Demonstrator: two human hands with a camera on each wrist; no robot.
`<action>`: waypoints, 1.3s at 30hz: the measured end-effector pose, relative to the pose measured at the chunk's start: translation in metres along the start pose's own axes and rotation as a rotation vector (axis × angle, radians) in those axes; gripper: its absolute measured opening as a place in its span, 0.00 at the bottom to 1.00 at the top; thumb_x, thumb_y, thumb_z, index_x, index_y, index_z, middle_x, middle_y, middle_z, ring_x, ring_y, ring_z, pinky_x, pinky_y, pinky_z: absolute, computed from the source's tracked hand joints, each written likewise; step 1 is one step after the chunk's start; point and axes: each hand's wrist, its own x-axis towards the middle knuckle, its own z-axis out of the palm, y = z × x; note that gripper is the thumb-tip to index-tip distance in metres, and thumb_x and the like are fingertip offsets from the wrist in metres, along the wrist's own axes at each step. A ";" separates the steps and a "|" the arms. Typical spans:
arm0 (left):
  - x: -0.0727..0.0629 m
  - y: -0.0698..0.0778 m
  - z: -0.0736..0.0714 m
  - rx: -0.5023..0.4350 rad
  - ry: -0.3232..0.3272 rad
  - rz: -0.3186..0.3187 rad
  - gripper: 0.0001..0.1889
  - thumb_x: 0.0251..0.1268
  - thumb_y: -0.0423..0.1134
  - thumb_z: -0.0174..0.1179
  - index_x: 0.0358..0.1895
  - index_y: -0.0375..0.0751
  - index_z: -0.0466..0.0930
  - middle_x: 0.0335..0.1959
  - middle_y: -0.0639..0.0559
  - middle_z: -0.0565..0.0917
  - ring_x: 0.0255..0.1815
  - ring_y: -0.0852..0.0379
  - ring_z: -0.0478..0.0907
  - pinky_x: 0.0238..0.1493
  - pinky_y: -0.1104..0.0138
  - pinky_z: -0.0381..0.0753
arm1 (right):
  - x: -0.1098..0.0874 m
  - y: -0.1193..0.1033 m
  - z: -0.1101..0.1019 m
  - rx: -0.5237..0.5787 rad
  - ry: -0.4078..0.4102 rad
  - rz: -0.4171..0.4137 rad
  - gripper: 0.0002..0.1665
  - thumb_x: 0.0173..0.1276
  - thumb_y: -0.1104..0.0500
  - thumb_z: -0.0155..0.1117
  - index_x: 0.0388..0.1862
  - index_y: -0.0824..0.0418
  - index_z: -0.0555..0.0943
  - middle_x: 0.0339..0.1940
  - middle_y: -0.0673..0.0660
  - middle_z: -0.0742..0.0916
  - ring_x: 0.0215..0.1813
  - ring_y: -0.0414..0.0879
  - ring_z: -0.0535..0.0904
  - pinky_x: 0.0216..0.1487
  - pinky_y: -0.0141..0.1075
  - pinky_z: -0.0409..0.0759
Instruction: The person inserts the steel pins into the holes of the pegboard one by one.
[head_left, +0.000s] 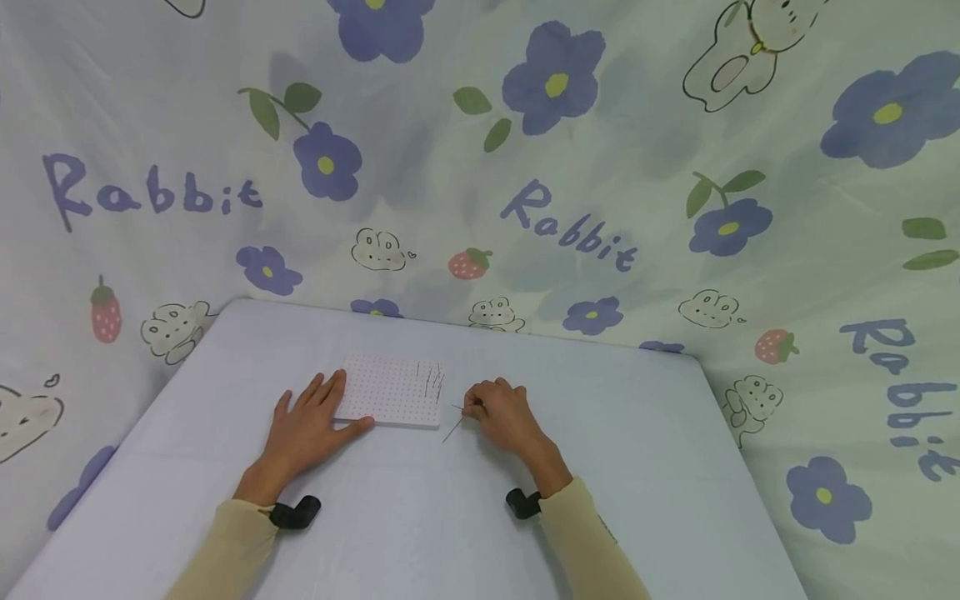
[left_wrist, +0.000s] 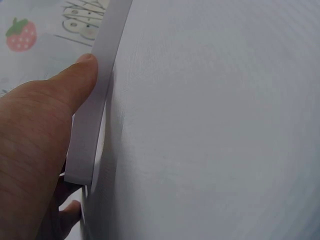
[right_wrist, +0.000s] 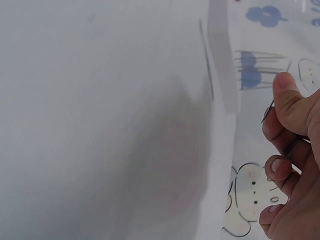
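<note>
A white board with a grid of small holes point(head_left: 382, 392) lies flat on the table. Several thin dark pins point(head_left: 428, 382) stand up from its right part. My left hand point(head_left: 306, 425) steadies the board at its near left corner, fingers straight along the left side. In the left wrist view its thumb point(left_wrist: 80, 77) presses against the board's edge. To the right of the board, my right hand point(head_left: 501, 414) pinches another thin dark pin point(right_wrist: 267, 113) between thumb and index finger. A loose dark pin point(right_wrist: 206, 60) lies beside the board in the right wrist view.
A white cloth point(head_left: 420, 517) covers the table. Behind and around it hangs a curtain point(head_left: 420, 192) printed with rabbits, flowers and strawberries. Each wrist carries a black camera, such as the one below the left hand point(head_left: 296, 512).
</note>
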 end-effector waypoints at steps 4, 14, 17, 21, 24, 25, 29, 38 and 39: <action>0.000 0.000 0.000 0.001 0.000 -0.004 0.58 0.61 0.77 0.51 0.79 0.32 0.51 0.78 0.34 0.59 0.79 0.32 0.51 0.71 0.30 0.41 | 0.003 -0.013 -0.004 0.073 0.020 -0.022 0.09 0.69 0.49 0.66 0.30 0.45 0.77 0.28 0.38 0.82 0.37 0.41 0.70 0.45 0.44 0.62; 0.000 0.000 -0.001 0.013 0.001 -0.010 0.58 0.61 0.78 0.50 0.79 0.31 0.52 0.78 0.34 0.59 0.79 0.32 0.51 0.71 0.30 0.42 | 0.012 -0.055 -0.004 0.240 0.055 -0.075 0.07 0.74 0.48 0.64 0.35 0.48 0.80 0.32 0.38 0.83 0.40 0.43 0.75 0.51 0.42 0.72; 0.000 0.001 -0.002 0.012 0.001 -0.008 0.58 0.61 0.77 0.51 0.79 0.31 0.52 0.78 0.34 0.60 0.79 0.32 0.52 0.71 0.29 0.42 | 0.016 -0.068 0.000 0.272 0.040 -0.071 0.07 0.74 0.48 0.64 0.37 0.48 0.82 0.34 0.37 0.83 0.43 0.46 0.78 0.46 0.37 0.77; -0.001 0.001 -0.002 0.000 -0.002 -0.005 0.58 0.61 0.77 0.52 0.79 0.31 0.52 0.78 0.34 0.60 0.79 0.31 0.52 0.71 0.29 0.42 | 0.021 -0.082 0.008 0.268 0.046 -0.077 0.07 0.74 0.48 0.64 0.38 0.48 0.83 0.35 0.37 0.85 0.46 0.46 0.81 0.54 0.36 0.79; -0.001 0.001 -0.002 -0.004 -0.005 -0.005 0.58 0.61 0.77 0.51 0.79 0.31 0.52 0.78 0.34 0.60 0.79 0.31 0.52 0.70 0.29 0.42 | 0.024 -0.089 0.015 0.265 0.060 -0.079 0.08 0.74 0.48 0.64 0.39 0.49 0.83 0.35 0.37 0.85 0.44 0.46 0.82 0.53 0.34 0.79; -0.001 0.001 -0.002 -0.005 -0.005 -0.005 0.58 0.61 0.77 0.51 0.79 0.31 0.52 0.78 0.34 0.60 0.79 0.32 0.52 0.70 0.29 0.42 | 0.025 -0.092 0.017 0.265 0.066 -0.078 0.08 0.74 0.48 0.64 0.39 0.49 0.84 0.35 0.38 0.85 0.44 0.46 0.82 0.50 0.33 0.78; -0.001 0.001 -0.003 -0.011 -0.001 -0.006 0.58 0.61 0.77 0.52 0.79 0.31 0.52 0.78 0.34 0.60 0.79 0.32 0.52 0.70 0.29 0.41 | 0.026 -0.099 0.025 0.246 0.088 -0.045 0.08 0.74 0.48 0.64 0.40 0.49 0.84 0.36 0.38 0.85 0.40 0.43 0.81 0.40 0.29 0.75; -0.002 0.003 -0.004 -0.015 -0.001 -0.004 0.58 0.61 0.76 0.53 0.79 0.30 0.53 0.77 0.33 0.61 0.78 0.31 0.52 0.70 0.29 0.42 | 0.026 -0.110 0.027 0.136 0.124 0.006 0.08 0.74 0.47 0.64 0.42 0.48 0.85 0.38 0.39 0.87 0.38 0.36 0.78 0.38 0.27 0.77; -0.002 0.003 -0.005 -0.014 0.002 -0.004 0.58 0.61 0.76 0.53 0.79 0.31 0.53 0.77 0.33 0.61 0.78 0.31 0.53 0.70 0.29 0.42 | 0.026 -0.111 0.026 0.136 0.126 0.001 0.08 0.74 0.47 0.64 0.42 0.49 0.85 0.38 0.40 0.87 0.38 0.36 0.79 0.38 0.27 0.77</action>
